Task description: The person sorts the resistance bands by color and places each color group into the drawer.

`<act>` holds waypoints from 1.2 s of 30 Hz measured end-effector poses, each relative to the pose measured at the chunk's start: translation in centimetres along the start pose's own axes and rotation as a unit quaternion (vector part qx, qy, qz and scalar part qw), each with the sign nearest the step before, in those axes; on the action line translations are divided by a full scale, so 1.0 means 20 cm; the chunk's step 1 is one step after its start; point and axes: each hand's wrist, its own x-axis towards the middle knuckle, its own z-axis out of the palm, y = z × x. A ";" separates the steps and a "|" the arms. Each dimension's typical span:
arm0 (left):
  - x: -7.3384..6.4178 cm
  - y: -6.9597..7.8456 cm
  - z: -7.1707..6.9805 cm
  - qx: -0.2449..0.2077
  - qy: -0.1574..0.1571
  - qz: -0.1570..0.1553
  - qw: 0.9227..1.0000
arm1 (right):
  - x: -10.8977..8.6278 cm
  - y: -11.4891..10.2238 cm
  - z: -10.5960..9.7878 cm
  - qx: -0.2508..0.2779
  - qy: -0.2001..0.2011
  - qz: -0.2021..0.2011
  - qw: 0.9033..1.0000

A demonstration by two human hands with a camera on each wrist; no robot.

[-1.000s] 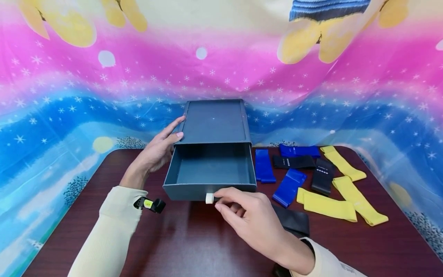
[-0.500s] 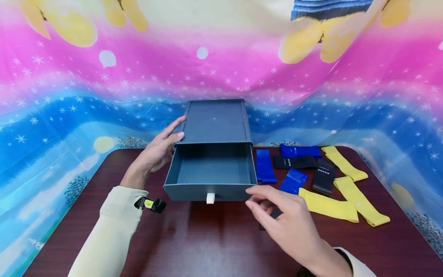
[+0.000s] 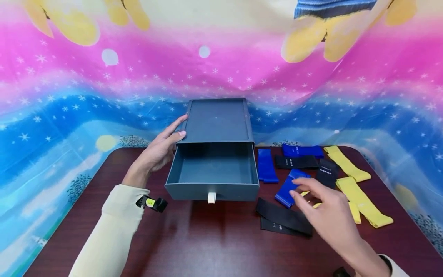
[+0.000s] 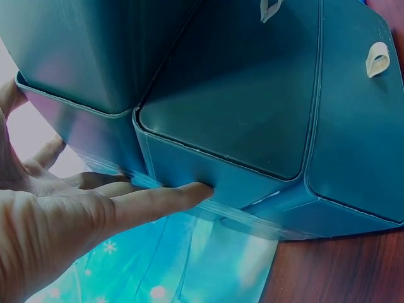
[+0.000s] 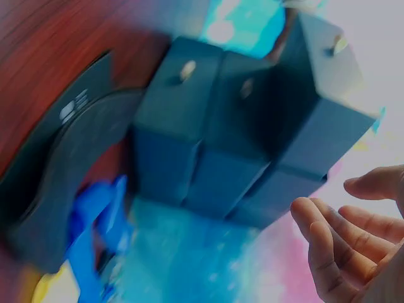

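A dark grey-blue drawer cabinet [image 3: 216,121] stands at the middle back with its top drawer [image 3: 188,192] pulled out and nothing visible inside. A small white pull tab [image 3: 212,197] hangs on the drawer front. My left hand [image 3: 157,148] rests against the cabinet's left side, fingers extended; the left wrist view has a fingertip on the side wall. My right hand [image 3: 327,211] hovers over the resistance bands at the right, fingers loosely bent, holding nothing. Beneath and beside it lie a blue band [image 3: 288,192] and a folded black band [image 3: 285,215].
Two lower drawers [image 5: 167,107] are closed in the right wrist view. More bands lie on the right of the brown table [image 3: 207,246]: a yellow band [image 3: 363,204], a black band [image 3: 297,161] and a blue band [image 3: 266,165]. A patterned cloth [image 3: 221,69] hangs behind.
My right hand has left the white pull tab and moved right, over the bands, uncovering the folded black band. The left hand and the pulled-out drawer stay as they were.
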 end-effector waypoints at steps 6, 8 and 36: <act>0.00 -0.01 -0.01 0.001 0.002 -0.003 1.000 | -0.01 0.20 -0.04 -0.043 -0.019 0.037 0.998; 0.00 -0.01 0.00 0.000 0.001 -0.006 1.000 | -0.02 0.27 -0.06 -0.057 -0.026 0.043 0.997; 0.01 0.00 0.01 -0.018 -0.008 -0.012 1.000 | -0.14 0.95 -0.24 -0.164 -0.289 0.096 0.938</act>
